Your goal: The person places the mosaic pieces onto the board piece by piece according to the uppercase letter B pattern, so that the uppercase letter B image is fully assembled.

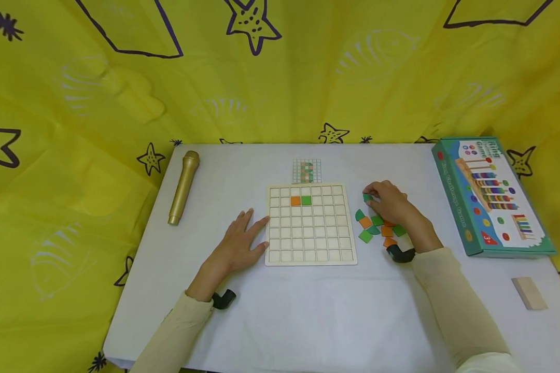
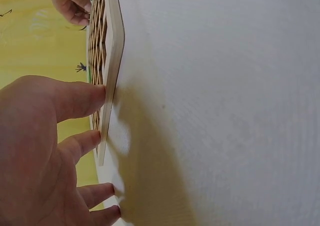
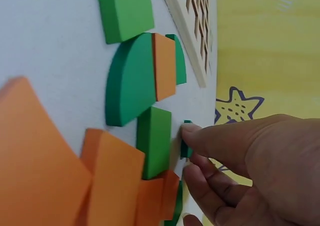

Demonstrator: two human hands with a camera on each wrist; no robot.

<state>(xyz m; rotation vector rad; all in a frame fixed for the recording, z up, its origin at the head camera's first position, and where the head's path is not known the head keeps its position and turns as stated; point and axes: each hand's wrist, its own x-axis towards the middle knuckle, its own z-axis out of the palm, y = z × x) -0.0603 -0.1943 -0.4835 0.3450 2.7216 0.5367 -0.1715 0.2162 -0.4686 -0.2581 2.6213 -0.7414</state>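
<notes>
A wooden grid board (image 1: 310,262) lies mid-table, with an orange square tile (image 1: 295,201) and a green square tile (image 1: 306,200) side by side in its second row. My left hand (image 1: 237,246) has its fingers spread at the board's left side; in the left wrist view the thumb touches the edge. Right of the board, my right hand (image 1: 392,204) pinches a small dark green piece (image 3: 186,140) between thumb and fingers, at the tabletop. Its full shape is hidden. Loose green and orange pieces, among them a green quarter-round (image 3: 131,80), lie below that hand.
A small pattern card (image 1: 307,171) lies behind the board. A gold microphone (image 1: 184,187) rests at the left. On the right are a green game box (image 1: 494,197) and a pale wooden block (image 1: 529,293). Yellow printed cloth hangs behind the table.
</notes>
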